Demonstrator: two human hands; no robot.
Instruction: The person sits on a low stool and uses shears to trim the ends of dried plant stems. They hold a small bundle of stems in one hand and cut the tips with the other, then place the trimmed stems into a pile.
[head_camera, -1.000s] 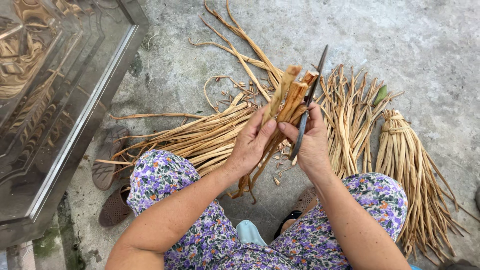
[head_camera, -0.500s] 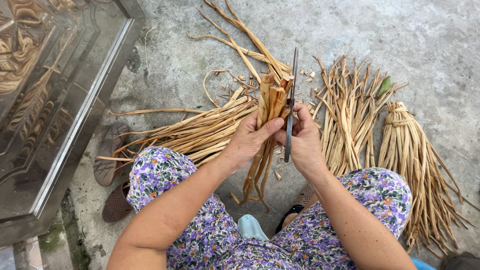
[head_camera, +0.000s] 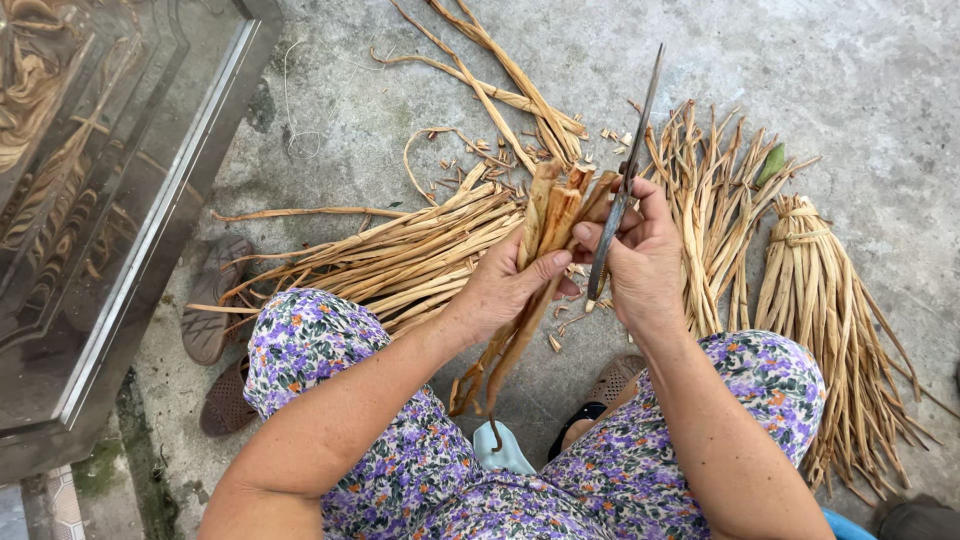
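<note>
Knife (head_camera: 628, 180) clenched in right hand (head_camera: 640, 262), dried stalk bundle (head_camera: 545, 250) gripped by left hand (head_camera: 505, 290).
Blade beside bundle, near left fingers; risks slipping, probably nicking them.

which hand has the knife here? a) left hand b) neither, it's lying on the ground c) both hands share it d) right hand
d: the right hand grips the knife with its long thin blade pointing up and away, while the left hand clasps a small bunch of dried stalks beside it.
</note>
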